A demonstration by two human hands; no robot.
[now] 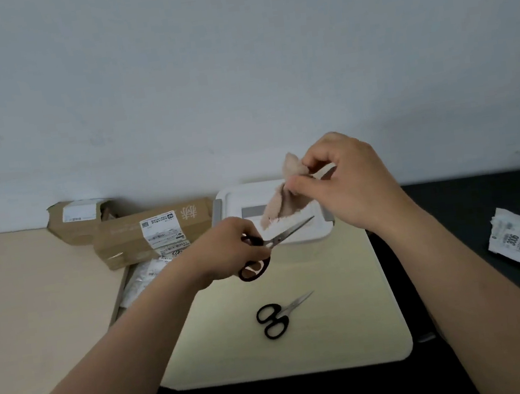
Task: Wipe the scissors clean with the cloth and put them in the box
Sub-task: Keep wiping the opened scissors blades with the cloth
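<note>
While the left hand (235,249) grips a pair of dark-handled steel scissors (289,233) by the handle loops, its fingers curled round them, the closed blades point up and to the right, over the near edge of a white plastic box (236,199). The right hand (352,182) is raised above that box and pinches a crumpled beige cloth (281,205) between thumb and fingertips. The cloth hangs down from the pinch, and its lower edge sits just above the blades. Whether cloth and blades touch cannot be told.

The white plastic box has rounded corners and grey clips on its sides, and stands at the far end of a pale yellow rectangular mat (330,302). A grey rectangle shows on its top, partly behind the cloth.

A second pair of black-handled scissors (286,309) lies flat on the mat, closed, nearer the person. Its tips point up and to the right and it is well apart from both hands.

The surface (36,306) is pale wood on the left and dark on the right. On the left, against the wall, lie a long brown cardboard parcel (126,242) with printed labels and a smaller brown parcel (75,222) behind it. A white packet (144,276) sits just in front of the long parcel. On the dark side, far right, lies a white plastic mailer bag (519,238) with printed text.
</note>
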